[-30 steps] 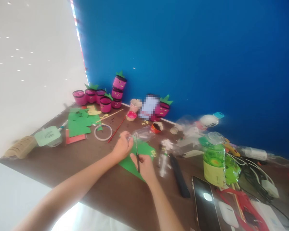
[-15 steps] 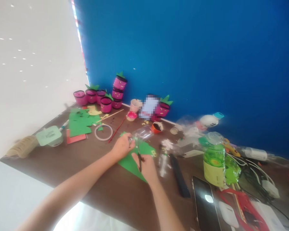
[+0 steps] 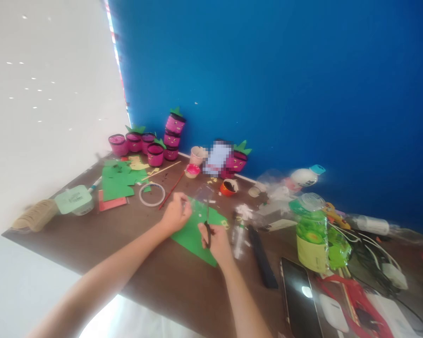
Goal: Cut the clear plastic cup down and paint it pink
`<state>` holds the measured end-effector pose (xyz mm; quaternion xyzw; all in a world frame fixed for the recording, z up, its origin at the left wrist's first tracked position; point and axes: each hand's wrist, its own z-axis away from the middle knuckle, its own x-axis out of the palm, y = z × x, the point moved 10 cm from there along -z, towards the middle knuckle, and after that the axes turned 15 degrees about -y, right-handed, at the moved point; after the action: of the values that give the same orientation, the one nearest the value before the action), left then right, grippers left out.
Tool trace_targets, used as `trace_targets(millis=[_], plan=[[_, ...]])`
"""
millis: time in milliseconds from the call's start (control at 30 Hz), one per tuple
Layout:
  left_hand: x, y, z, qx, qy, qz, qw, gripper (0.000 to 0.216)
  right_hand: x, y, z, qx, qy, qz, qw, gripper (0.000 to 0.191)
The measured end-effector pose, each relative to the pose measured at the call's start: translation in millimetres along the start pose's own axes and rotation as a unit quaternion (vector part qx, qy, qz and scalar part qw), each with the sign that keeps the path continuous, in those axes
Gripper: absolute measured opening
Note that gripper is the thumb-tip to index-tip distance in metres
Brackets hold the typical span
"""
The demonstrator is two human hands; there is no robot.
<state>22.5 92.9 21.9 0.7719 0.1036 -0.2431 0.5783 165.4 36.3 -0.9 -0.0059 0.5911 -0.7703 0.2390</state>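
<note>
My right hand (image 3: pixel 216 241) is wrapped round the dark handles of a pair of scissors (image 3: pixel 207 230), its narrow blades pointing away from me. Beneath both hands lies a sheet of green paper (image 3: pixel 192 237) with small pale scraps on it. To the left of the scissors, over the sheet's edge, my left hand (image 3: pixel 176 215) is closed with fingertips pinched; what it holds, if anything, is too small and blurred to name. A piece of clear plastic (image 3: pixel 202 192) lies just beyond the blades.
Magenta cups (image 3: pixel 155 155) with green paper leaves stand along the blue wall. Cut green paper (image 3: pixel 118 180) and a tape ring (image 3: pixel 140 195) lie left. An orange cup (image 3: pixel 228 188) sits ahead. On the right are a black strip (image 3: pixel 262 258), a phone (image 3: pixel 299 295) and a cut green bottle (image 3: pixel 312 249).
My left hand has drawn back to the left, away from the scissors. My right hand and the scissors have shifted slightly right, widening the gap between the hands.
</note>
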Motion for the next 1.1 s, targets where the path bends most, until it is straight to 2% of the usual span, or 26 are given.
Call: trace_targets(millis=[100, 233, 300, 367, 433, 467, 533, 600, 733, 867, 1000, 1100], plan=[[-43, -7, 0, -0.018, 0.125, 0.053, 0.991, 0.019, -4, -8, 2, -0.05, 0.02, 0.002, 0.999, 0.05], [-112, -3, -6, 0.012, 0.201, 0.115, 0.973, 0.036, -9, -6, 3, -0.079, 0.051, 0.026, 0.995, 0.043], [-151, -9, -3, -0.033, 0.213, 0.069, 0.974, 0.048, -10, -1, 1, -0.076, 0.055, 0.036, 0.995, 0.043], [-189, -18, 7, -0.081, 0.241, -0.021, 0.967, 0.051, -11, 3, -1, -0.075, 0.062, 0.043, 0.994, 0.043], [-211, -21, 15, -0.106, 0.237, -0.145, 0.955, 0.049, -14, 5, 0, -0.078, 0.077, 0.045, 0.993, 0.042], [-214, -22, 18, -0.112, 0.23, -0.205, 0.945, 0.05, -16, 5, 1, -0.08, 0.089, 0.044, 0.992, 0.042], [-203, -23, 17, -0.11, 0.206, -0.276, 0.932, 0.05, -23, 2, 5, -0.087, 0.123, 0.036, 0.988, 0.042], [-171, -18, 5, -0.087, 0.147, -0.278, 0.945, 0.045, -33, -1, 11, -0.093, 0.169, 0.022, 0.981, 0.044], [-88, -1, -38, -0.089, -0.022, -0.141, 0.986, 0.037, -48, -3, 20, -0.079, 0.232, -0.002, 0.97, 0.046], [-32, 16, -80, -0.129, -0.117, -0.07, 0.982, 0.041, -48, 0, 18, -0.075, 0.226, -0.002, 0.971, 0.045], [5, 11, -99, -0.144, -0.166, 0.072, 0.973, 0.059, -44, 8, 10, -0.078, 0.207, 0.012, 0.975, 0.044], [10, 1, -96, -0.154, -0.149, 0.194, 0.957, 0.065, -44, 11, 7, -0.08, 0.21, 0.016, 0.974, 0.042]])
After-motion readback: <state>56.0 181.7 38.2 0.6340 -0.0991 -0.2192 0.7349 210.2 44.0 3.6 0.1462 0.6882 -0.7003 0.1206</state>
